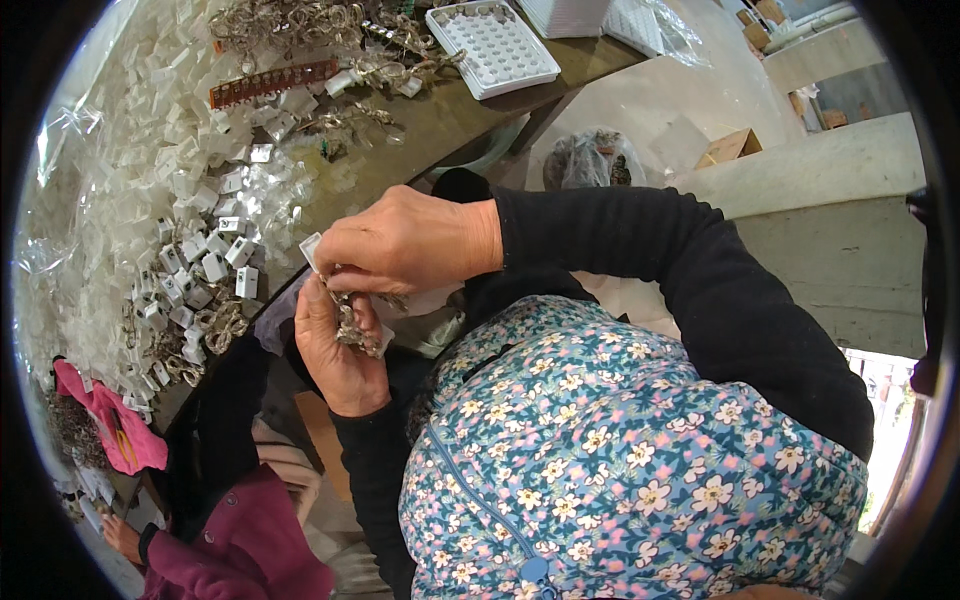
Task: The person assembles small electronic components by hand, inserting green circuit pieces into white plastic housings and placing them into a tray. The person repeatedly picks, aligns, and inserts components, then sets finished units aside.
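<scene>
My right hand (410, 240) is closed, its fingertips pinching a small white plastic piece (311, 250) near the table's edge. Just below it, my left hand (340, 355) is closed around a bundle of thin greyish cable (350, 325), and the two hands meet at the fingertips. Part of the cable runs beneath my right fingers, which hide how it joins the white piece. Nearest to the hands on the table lie small white box-shaped housings (214, 265), some with coiled cables (222, 328).
Loose translucent white plastic pieces (110, 220) heap over the table's left. Farther back are tangled cables (290, 30), a reddish-brown strip of parts (272, 84) and a white tray with round pockets (495, 50). At lower left, a co-worker's hand (122, 538) is near a pink cloth (115, 420).
</scene>
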Tool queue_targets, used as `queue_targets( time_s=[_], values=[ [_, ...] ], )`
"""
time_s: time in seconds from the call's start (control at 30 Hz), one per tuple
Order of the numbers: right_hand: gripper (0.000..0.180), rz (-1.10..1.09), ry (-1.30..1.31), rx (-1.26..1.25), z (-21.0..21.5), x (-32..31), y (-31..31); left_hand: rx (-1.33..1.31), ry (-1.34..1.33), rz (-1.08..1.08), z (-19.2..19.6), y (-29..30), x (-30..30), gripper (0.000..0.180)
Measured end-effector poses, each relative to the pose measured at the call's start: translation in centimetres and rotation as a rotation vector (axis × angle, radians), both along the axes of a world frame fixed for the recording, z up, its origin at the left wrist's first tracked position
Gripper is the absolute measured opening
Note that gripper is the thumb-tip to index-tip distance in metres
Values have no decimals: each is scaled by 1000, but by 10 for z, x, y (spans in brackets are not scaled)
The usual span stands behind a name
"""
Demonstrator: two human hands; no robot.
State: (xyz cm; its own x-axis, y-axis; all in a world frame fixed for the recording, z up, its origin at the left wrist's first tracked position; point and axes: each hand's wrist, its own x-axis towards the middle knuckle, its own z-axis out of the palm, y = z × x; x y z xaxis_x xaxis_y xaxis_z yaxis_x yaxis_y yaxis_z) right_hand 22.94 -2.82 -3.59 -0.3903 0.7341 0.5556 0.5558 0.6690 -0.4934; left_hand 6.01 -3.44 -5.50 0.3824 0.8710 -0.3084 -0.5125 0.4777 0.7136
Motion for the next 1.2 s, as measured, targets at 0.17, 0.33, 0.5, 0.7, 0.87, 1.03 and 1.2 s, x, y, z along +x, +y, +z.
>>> queue_targets(
  time_s=[0.17,0.33,0.5,0.7,0.87,1.03,1.2],
  values=[
    [17,49,157,-146,-1,-1,-6,0,22,41,4,-4,2,25],
    [19,43,279,-370,0,0,-11,-26,35,9,4,-6,3,24],
    [17,114,415,-755,11,7,-1,-29,97,-2,7,-7,3,24],
    [18,171,524,-1158,21,16,0,-34,153,-21,11,-12,4,25],
    [18,26,240,-438,21,8,-14,-45,45,-16,8,-11,2,27],
    [23,3,-137,68,20,2,-22,14,-15,-59,2,-8,-2,27],
    [24,66,-226,104,20,2,-18,-11,-56,-10,-3,-10,-3,27]
  ],
)
